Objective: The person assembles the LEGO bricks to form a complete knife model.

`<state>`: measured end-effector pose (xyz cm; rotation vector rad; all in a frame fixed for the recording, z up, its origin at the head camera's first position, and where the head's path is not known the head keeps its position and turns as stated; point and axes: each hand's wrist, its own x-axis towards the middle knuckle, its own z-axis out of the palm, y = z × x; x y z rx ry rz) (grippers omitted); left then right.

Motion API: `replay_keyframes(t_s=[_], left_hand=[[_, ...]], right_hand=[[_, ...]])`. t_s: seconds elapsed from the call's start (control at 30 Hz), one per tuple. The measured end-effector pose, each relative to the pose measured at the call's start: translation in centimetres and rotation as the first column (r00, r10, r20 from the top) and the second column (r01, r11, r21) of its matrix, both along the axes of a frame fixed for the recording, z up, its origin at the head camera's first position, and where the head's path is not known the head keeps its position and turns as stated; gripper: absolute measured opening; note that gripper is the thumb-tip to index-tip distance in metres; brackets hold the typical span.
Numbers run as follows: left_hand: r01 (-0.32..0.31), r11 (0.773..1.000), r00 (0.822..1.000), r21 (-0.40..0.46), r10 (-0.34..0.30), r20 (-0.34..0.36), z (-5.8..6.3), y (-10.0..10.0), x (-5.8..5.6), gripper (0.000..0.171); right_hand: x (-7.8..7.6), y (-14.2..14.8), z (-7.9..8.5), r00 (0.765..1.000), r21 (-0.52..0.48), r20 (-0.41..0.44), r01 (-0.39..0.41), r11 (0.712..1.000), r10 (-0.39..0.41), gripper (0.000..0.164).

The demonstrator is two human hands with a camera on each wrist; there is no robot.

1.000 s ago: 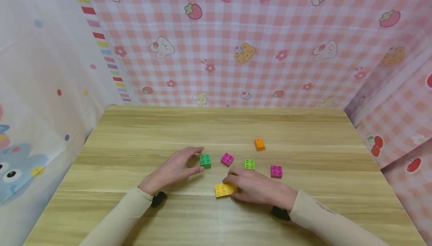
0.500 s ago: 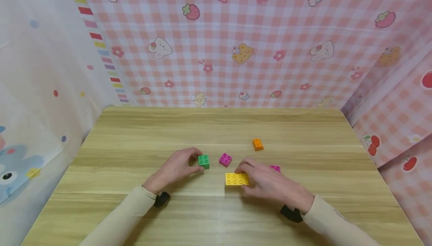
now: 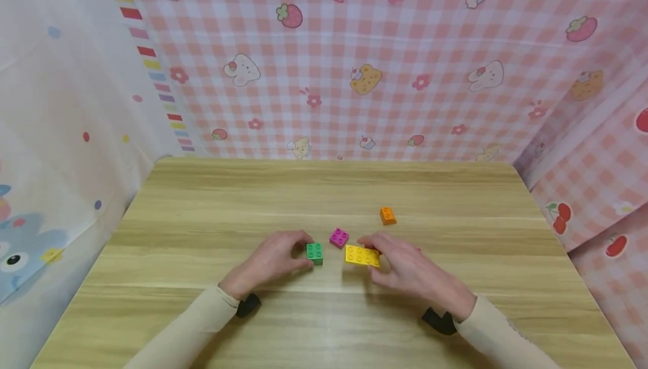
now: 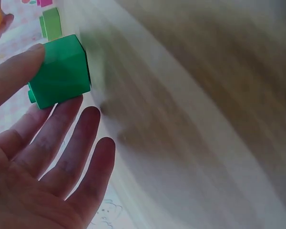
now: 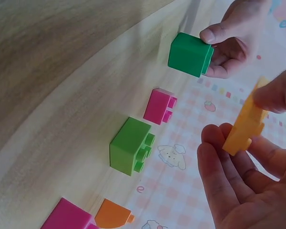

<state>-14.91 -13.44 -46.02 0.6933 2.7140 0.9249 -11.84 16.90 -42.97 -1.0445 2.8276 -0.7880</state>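
My left hand (image 3: 270,262) pinches a green toy building brick (image 3: 315,253) between thumb and fingertips; the other fingers spread loosely in the left wrist view. Its studs point up in the head view. My right hand (image 3: 412,268) grips one end of a flat yellow brick (image 3: 359,255) with two rows of studs, held above the table, its thumb on one side and fingers on the other. A small gap separates the two held bricks. Just beyond them lies a magenta brick (image 3: 339,238). The right hand and yellow brick hide a lime green brick (image 5: 128,147) from the head view.
An orange brick (image 3: 387,216) with a sloped side lies farther back on the wooden table (image 3: 228,194). Beside my right hand, a second magenta brick (image 5: 66,217) is mostly covered in the head view. A pink checked cloth (image 3: 329,48) hangs behind the table.
My right hand has raised the yellow brick off the table and carried it forward and rightward. The left hand, fingers now against the green brick, has brought it slightly right and nearer.
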Motion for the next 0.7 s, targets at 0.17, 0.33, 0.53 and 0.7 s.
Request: replay_keyframes(t_s=[0.17,0.33,0.53,0.7], left_hand=[[0.041,0.999,0.999,-0.012,-0.041,-0.017,0.1,0.5,0.6,0.038],[0.079,0.996,0.997,-0.045,-0.08,-0.012,0.2,1.2,1.2,0.039],[0.114,0.991,0.993,-0.073,-0.114,0.0,0.2,2.0,1.8,0.038],[0.129,0.989,0.991,-0.07,-0.13,-0.022,0.1,2.1,1.9,0.039]], right_hand=[[0.0,-0.3,0.1,1.0,-0.026,0.001,0.027,0.999,-0.027,0.044],[-0.1,-0.7,0.0,0.999,-0.052,0.018,0.047,0.998,-0.046,0.042],[-0.2,-1.4,-0.3,0.999,-0.078,0.003,0.034,0.996,-0.033,0.044],[-0.3,-2.2,-0.5,1.0,-0.063,-0.028,0.0,0.998,-0.002,0.045]])
